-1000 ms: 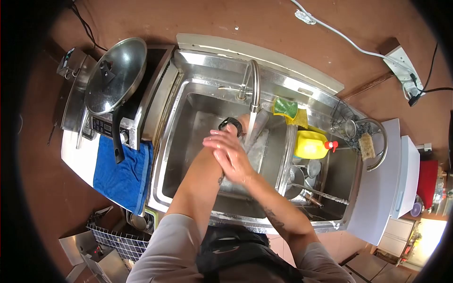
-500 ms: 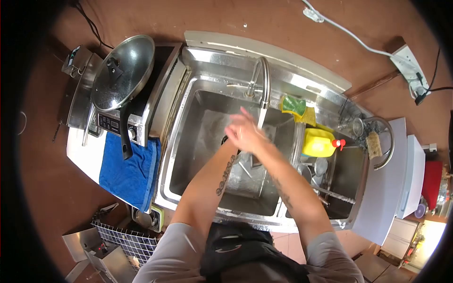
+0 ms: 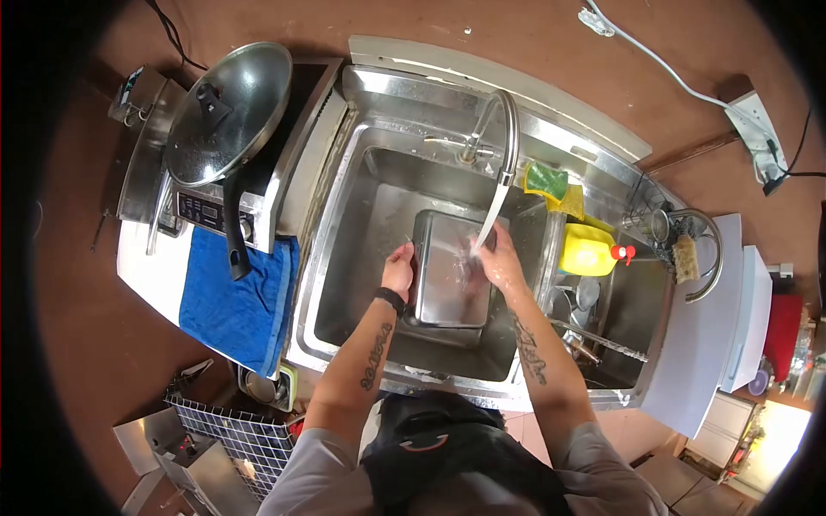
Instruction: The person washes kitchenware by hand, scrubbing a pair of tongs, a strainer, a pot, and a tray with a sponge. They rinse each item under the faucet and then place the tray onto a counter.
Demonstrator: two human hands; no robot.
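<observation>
A rectangular stainless steel pan (image 3: 447, 284) is in the left basin of the sink (image 3: 344, 232). My left hand (image 3: 398, 272) grips the pan's left side, with a dark band on the wrist. On the opposite side, my right hand (image 3: 502, 261) holds the pan's right edge, its fingers partly in the water. Water runs from the curved faucet (image 3: 514, 138) onto the pan near my right fingers. Green and yellow sponges (image 3: 547, 182) lie on the sink ledge, to the right of the faucet.
A yellow bottle (image 3: 588, 249) with a red top stands by the right basin, which holds metal utensils. At the left are a lidded frying pan (image 3: 228, 112) on a cooker and a blue towel (image 3: 232, 297). A wire basket (image 3: 237, 443) is at lower left.
My hands were close together under the faucet. They have moved apart and down, taking hold of the pan's two sides. The pan now shows clearly between them.
</observation>
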